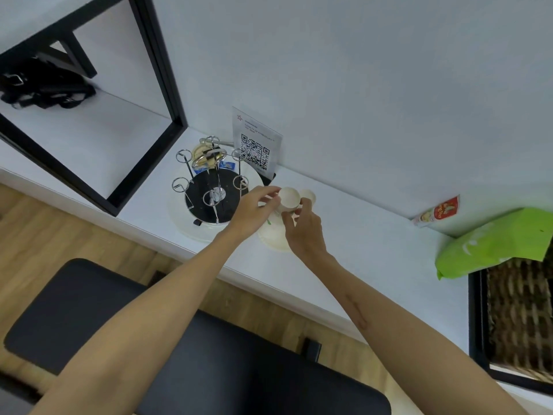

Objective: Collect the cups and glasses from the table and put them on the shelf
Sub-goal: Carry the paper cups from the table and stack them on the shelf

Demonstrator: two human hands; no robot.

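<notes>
Hands meet over the white counter: our left hand [250, 209] comes in from the left with its fingertips [270, 191] pinched on the near-left rim of a small cream paper cup [289, 198], and our right hand [302, 227] closes on the same cup from below and to the right, thumb and forefinger touching its lower wall. So both hands are clamped on one cup, close together, with only the cup between them. The cup stands roughly upright, its long axis tilted a little and its open mouth turned up towards us. Just behind it, touching or nearly so, sits a second cream paper cup [308, 194], free of either hand. Under our right hand lies a pale round paper plate [270, 238], partly hidden by the wrist. To the left, just beside the left hand, stands a chrome wire cup rack on a black round base [212, 194], and behind that a white QR-code sign [256, 146] leaning at the wall. The black-framed open shelf [176, 94] lies well to the left and farther back, beyond the rack. We judge that the carry turns on this: the shelf is on the left hand's side, so the left hand is nearer, and the cup must pass over or around the rack's upright prongs.
</notes>
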